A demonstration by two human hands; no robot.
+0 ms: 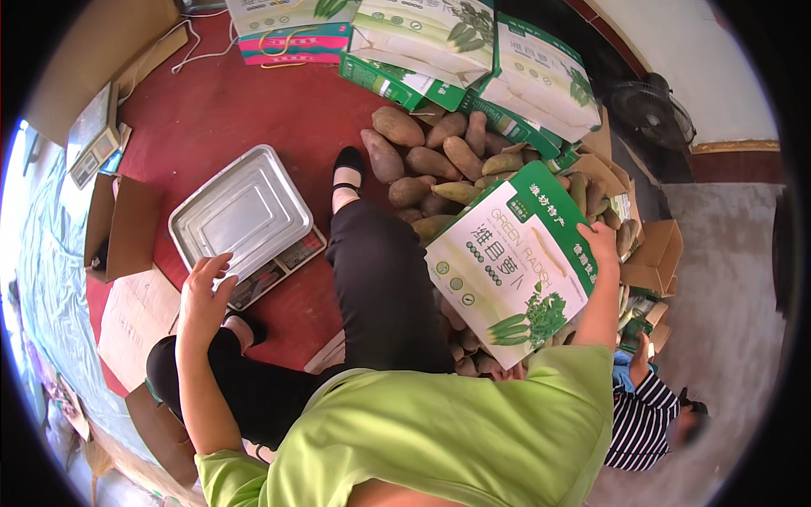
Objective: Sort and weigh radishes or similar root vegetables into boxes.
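1. Right hand [601, 245] up at the top edge of a flat green and white cardboard box [511, 264] with pictures of green radishes on it. Grip closed around that edge, holding the box up over the pile.
2. Left hand [203, 283] held out above the red floor [245, 101], fingers spread wide, holding nothing, just beside the shiny silver metal tray [241, 211].
3. Tray sitting on a flat weighing scale [283, 264], with nothing in it. So, at a guess, no weighing done at this point.
4. Box looks closed and flat, tilted in the air, not set down. Cannot tell if anything is inside.
5. Big pile of brown and green long root vegetables [435, 156] on the floor behind the box, looks untouched, so lots left to do, most likely.
6. More green and white boxes [473, 51] stacked at the top, beyond the pile.
7. Brown open cardboard boxes [122, 224] on the left, and flat brown cardboard near them.
8. Black fan [655, 110] at the top right.
9. Another person in a striped top [642, 422] at the lower right, close by.
10. Own legs in black trousers [380, 279] stretched out between the tray and the pile, right in the way.
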